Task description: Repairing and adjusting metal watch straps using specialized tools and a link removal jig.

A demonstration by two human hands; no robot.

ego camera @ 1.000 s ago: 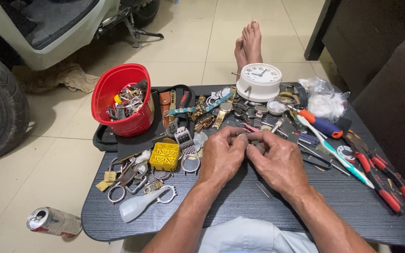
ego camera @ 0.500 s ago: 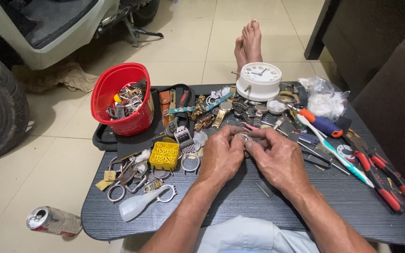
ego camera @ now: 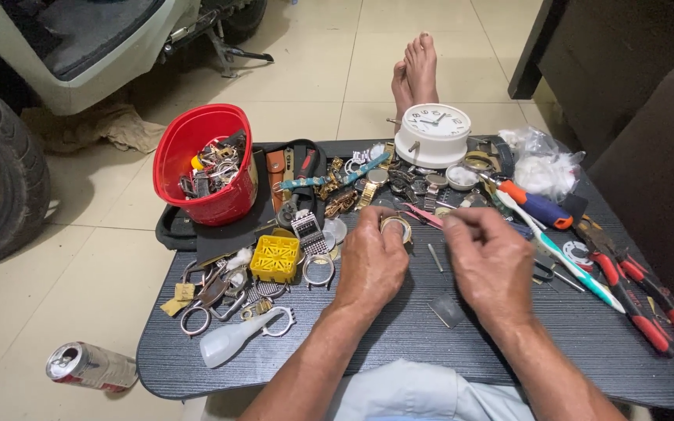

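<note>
We see the left hand (ego camera: pixel 372 261) pinching a small round watch case (ego camera: pixel 395 227) between thumb and fingertips, held just above the dark bench (ego camera: pixel 399 343) near its middle. The right hand (ego camera: pixel 489 261) sits just beside it, fingers curled together with the tips pinched; whether it grips anything we cannot tell. The two hands are apart, a short metal pin (ego camera: pixel 435 257) lying on the bench between them. A small clear piece (ego camera: pixel 448 309) lies below the right hand.

Left of the left hand we note a yellow grid block (ego camera: pixel 275 258), a metal watch band (ego camera: pixel 306 231) and loose watch case rings (ego camera: pixel 318 269). Further left is a heap of watch parts and rings (ego camera: pixel 216 288), and a white plastic bottle (ego camera: pixel 232 341) lies on its side near the bench's front edge. A red bucket (ego camera: pixel 204 165) full of metal bits stands on a black tray (ego camera: pixel 177 232) at the back-left corner.

Behind the hands there is a pile of watches and straps (ego camera: pixel 352 183), and a white round clock (ego camera: pixel 433 134) at the back edge. A clear plastic bag (ego camera: pixel 540 162) sits at the back right. Right of the right hand lie a toothbrush (ego camera: pixel 559 253), an orange-and-blue handled screwdriver (ego camera: pixel 538 206) and red-handled pliers (ego camera: pixel 641 300).

On the floor: a crushed can (ego camera: pixel 87 365) at front left, a tyre (ego camera: pixel 1 175) at far left, and bare feet (ego camera: pixel 415 70) beyond the bench.
</note>
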